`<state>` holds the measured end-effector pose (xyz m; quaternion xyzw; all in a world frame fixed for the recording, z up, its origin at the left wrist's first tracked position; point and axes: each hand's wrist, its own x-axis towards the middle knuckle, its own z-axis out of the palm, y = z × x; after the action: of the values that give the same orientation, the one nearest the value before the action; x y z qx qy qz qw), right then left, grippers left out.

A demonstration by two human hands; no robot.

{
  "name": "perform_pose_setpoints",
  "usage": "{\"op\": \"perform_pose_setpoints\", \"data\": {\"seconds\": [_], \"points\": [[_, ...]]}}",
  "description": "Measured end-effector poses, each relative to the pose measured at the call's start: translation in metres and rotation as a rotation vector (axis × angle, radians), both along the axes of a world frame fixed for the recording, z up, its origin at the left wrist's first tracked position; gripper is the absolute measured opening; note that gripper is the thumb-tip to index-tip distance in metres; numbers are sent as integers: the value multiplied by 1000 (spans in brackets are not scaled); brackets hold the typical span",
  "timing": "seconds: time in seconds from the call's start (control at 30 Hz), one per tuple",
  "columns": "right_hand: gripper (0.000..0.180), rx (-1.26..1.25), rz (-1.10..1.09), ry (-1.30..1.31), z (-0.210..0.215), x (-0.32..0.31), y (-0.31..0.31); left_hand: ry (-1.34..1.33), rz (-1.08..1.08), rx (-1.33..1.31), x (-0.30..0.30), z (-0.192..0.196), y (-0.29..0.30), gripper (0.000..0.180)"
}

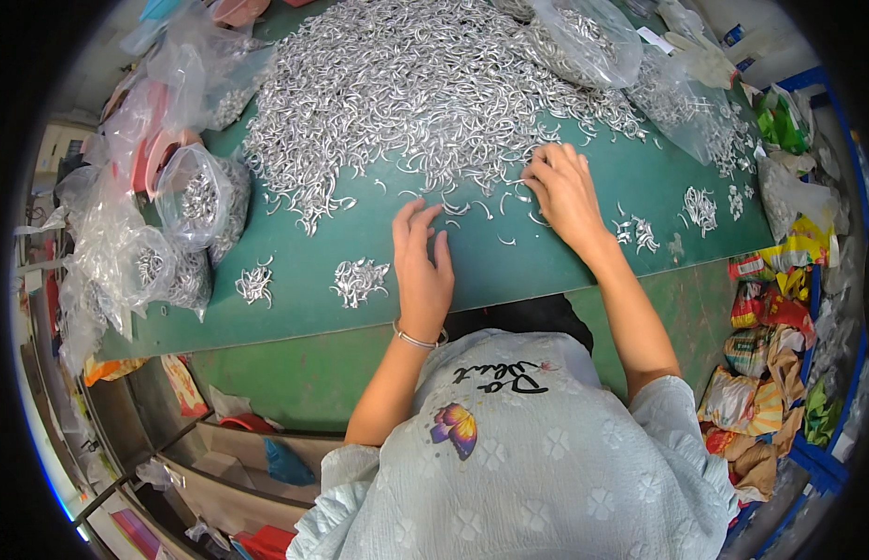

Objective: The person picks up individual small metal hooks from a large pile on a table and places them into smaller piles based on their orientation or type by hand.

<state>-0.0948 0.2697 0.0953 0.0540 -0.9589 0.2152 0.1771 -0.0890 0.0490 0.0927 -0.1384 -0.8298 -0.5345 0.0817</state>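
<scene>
— What do we see, going from the left of the big heap of small curved silvery metal hooks (pixel 425 84)?

— Clear plastic bags (pixel 187 201) of hooks left of it. Below the heap, on the green table top (pixel 304 303), our left hand (pixel 421 266) lies flat, fingers slightly spread; our right hand (pixel 562 189) rests curled at its lower right edge.

— Pinching anything?

— We cannot tell; the fingertips are hidden among hooks.
</scene>
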Motion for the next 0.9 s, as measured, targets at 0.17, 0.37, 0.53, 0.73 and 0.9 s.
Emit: {"op": "perform_pose_setpoints", "data": {"seconds": [0.17, 0.37, 0.53, 0.73, 0.9], "points": [[5, -68, -6, -90, 13, 24, 2, 67, -85, -170, 14, -3, -7, 29], [12, -209, 232, -255, 26, 46, -6, 49, -223, -182, 29, -1, 3, 29], [17, -226, 77, -147, 12, 23, -12, 90, -287, -261, 31, -1, 26, 32], [16, -28, 32, -131, 1, 10, -20, 145, -308, -372, 21, -12, 39, 21], [12, -285, -36, -129, 7, 19, -3, 115, -265, -307, 20, -13, 21, 18]]}}
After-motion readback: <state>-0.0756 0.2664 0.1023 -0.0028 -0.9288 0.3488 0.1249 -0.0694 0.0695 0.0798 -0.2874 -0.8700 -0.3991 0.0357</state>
